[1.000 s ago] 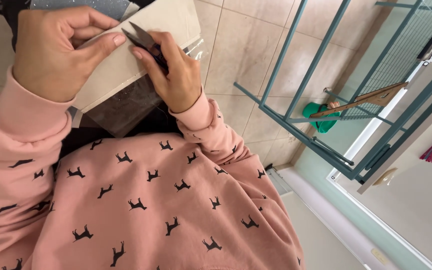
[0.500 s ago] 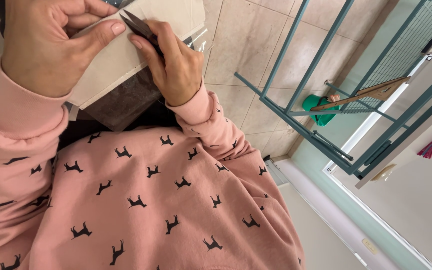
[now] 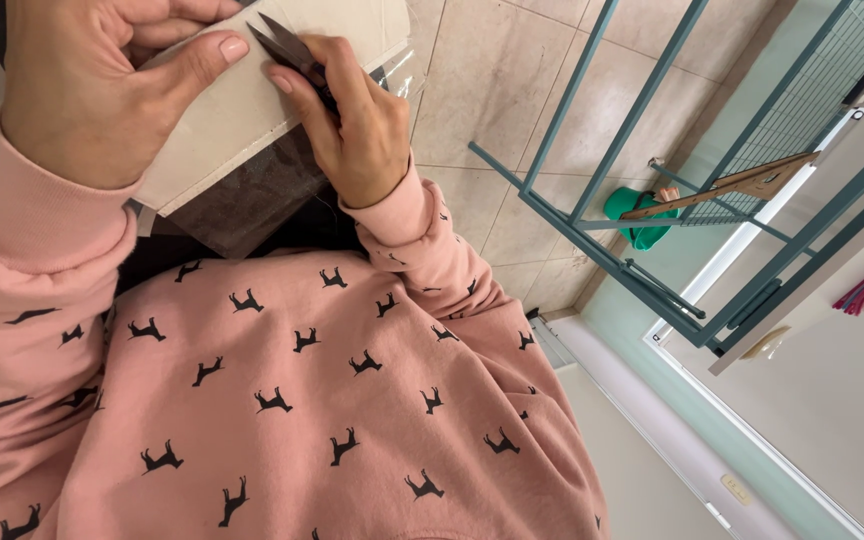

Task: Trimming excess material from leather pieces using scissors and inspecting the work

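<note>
Head view is showing a pink sweatshirt [image 3: 292,420] filling the lower frame. Above it, a beige cloth [image 3: 242,110] is lying over the lap, pinched closed by the left hand [image 3: 92,90]. The right hand [image 3: 352,130] is gripping small black scissors [image 3: 287,45] at the cloth's upper edge.

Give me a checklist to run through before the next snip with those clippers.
1. Grip on the tool: ok. The right hand is closed around the dark snips.
2. Hold on the work: ok. The left hand pinches the cream panel, thumb on top.
3. Thumb clear of the blades: not ok. The left thumb lies close beside the blade tips.
4. What sits between the blades: cannot tell. It is too small to make out.
5. Support underneath: ok. The panel lies over a dark sheet on the lap.
</note>
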